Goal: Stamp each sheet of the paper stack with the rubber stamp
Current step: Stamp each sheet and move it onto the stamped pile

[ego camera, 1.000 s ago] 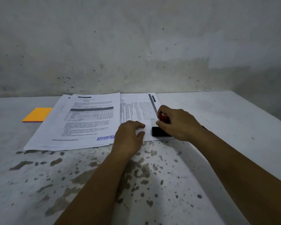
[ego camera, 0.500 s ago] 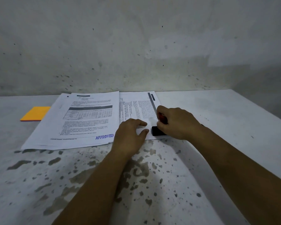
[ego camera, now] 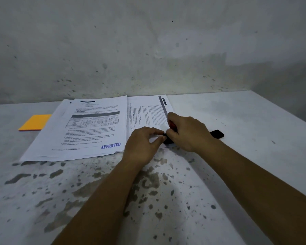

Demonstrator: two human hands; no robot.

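Two piles of printed sheets lie side by side on the table. The left pile shows a blue APPROVED mark at its near right corner. The right pile lies under both hands. My right hand grips the rubber stamp, black base down on the sheet's near right corner, its red handle mostly hidden in my fingers. My left hand rests on the sheet's near edge, fingertips bent beside the stamp base.
An orange pad lies left of the papers. A flat black object sits behind my right wrist. The grey table is stained with dark spots near me; a wall rises right behind the papers.
The stamp has slid a little left along the sheet's near edge, closer to my left hand's fingertips. The black object behind my right wrist has come into sight.
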